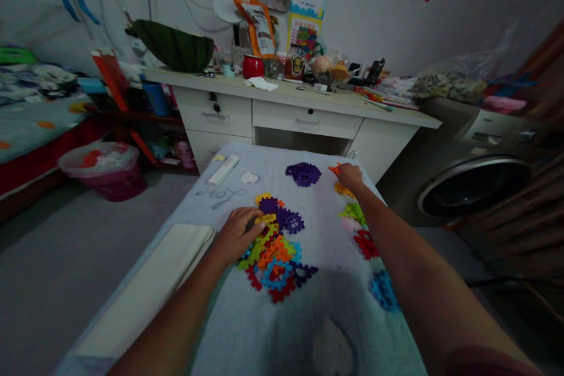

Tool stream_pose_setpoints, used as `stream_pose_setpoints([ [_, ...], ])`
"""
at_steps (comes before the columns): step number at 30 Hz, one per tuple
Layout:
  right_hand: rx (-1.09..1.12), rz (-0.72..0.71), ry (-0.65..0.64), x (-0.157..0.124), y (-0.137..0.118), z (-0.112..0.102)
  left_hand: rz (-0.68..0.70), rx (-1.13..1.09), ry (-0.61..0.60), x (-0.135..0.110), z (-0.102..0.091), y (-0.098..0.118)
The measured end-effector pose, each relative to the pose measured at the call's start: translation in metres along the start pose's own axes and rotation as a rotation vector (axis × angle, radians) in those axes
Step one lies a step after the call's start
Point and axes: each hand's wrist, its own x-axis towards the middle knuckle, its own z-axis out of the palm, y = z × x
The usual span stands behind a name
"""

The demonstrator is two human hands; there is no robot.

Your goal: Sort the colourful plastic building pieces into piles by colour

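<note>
My left hand (240, 236) is over the mixed pile, its fingertips closed on a yellow interlocking plastic piece (266, 218) with a toothed edge. Beneath and around it lie purple pieces (293, 222), orange pieces (269, 252), a light-blue piece (277, 275) and red pieces (282, 291). At the far right of the table, my right hand (351, 178) has its fingers closed at an orange interlocking plastic piece (334, 169), partly hidden by the hand. Sorted piles run along my right arm: yellow (343, 190), green (353, 212), red (366, 244) and blue (384, 291).
A purple pile (304, 174) lies at the far middle of the cloth-covered table (330, 282). A white box-like strip (224, 171) and a folded white cloth (150, 288) lie on the left. Beyond stands a cluttered white desk (211, 111); a washing machine (467, 164) is at right.
</note>
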Motion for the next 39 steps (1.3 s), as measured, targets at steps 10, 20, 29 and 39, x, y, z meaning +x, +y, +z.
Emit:
stream_pose_setpoints([
  [10, 0.491, -0.767, -0.236, -0.086, -0.129, -0.005, -0.005, 0.011, 0.003, 0.0, 0.001, -0.001],
  [20, 0.407, -0.803, -0.248, -0.112, -0.151, -0.001, -0.021, -0.03, 0.019, 0.001, 0.003, -0.005],
  [29, 0.676, -0.414, -0.096, -0.082, -0.12, 0.018, -0.006, -0.016, 0.04, 0.001, 0.003, -0.002],
  [39, 0.832, -0.036, 0.001, -0.033, -0.119, 0.041, -0.01, 0.0, 0.026, 0.0, 0.002, -0.003],
])
